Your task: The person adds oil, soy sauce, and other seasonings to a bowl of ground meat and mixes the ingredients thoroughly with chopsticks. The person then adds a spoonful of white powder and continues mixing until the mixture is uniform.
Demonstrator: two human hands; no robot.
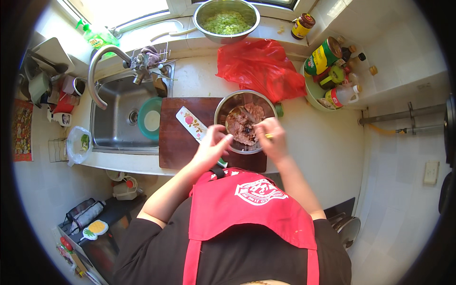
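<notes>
A stainless steel bowl [246, 93] of ground meat [249, 130] with dark seasoning stands on a brown wooden cutting board [188, 156]. My right hand [271, 137] is closed around a thin utensil with a yellowish handle end [269, 136]; its other end reaches into the meat, its kind unclear. My left hand [213, 142] is at the bowl's left rim, fingers apart; whether it touches the rim cannot be told. Left of the bowl lies a knife with a rose-patterned white blade [190, 123], its green and white handle [222, 162] partly under my left hand.
A sink [110, 117] with a teal basin [144, 124] is on the left. Behind the board are a red plastic bag [260, 67] and a steel bowl of chopped greens [228, 23]. A tub of bottles [311, 94] stands at the right, a sauce jar [302, 26] on the ledge.
</notes>
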